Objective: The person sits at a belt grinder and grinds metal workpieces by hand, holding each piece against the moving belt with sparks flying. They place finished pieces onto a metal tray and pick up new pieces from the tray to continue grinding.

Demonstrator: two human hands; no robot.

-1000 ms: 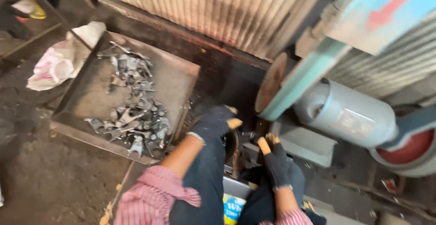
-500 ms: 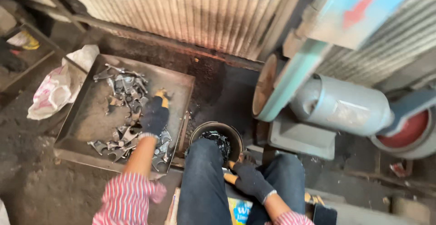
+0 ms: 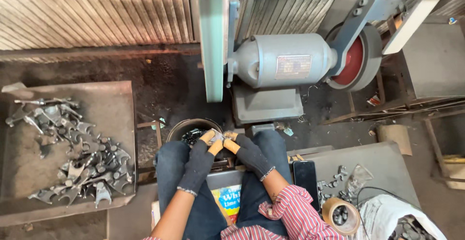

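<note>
Both my hands wear dark gloves with orange fingertips and meet between my knees. My left hand (image 3: pixel 201 157) and my right hand (image 3: pixel 247 152) together pinch a small grey metal part (image 3: pixel 219 136), just above a round dark bucket (image 3: pixel 180 129) that holds more metal pieces. A flat metal tray (image 3: pixel 118 119) on my left carries several grey forked metal castings (image 3: pixel 87 165).
A grey belt grinder motor (image 3: pixel 283 65) with a pale green belt (image 3: pixel 213 51) and a red wheel (image 3: pixel 351 63) stands ahead. At my right a grey table (image 3: pixel 382 162) holds a black phone (image 3: pixel 306 178), a tape roll (image 3: pixel 340 215), small metal parts and a white bag (image 3: pixel 387 216).
My left hand left the tray of castings and came back to my lap, joining the right hand on a small part. The view swung right toward the grinder.
</note>
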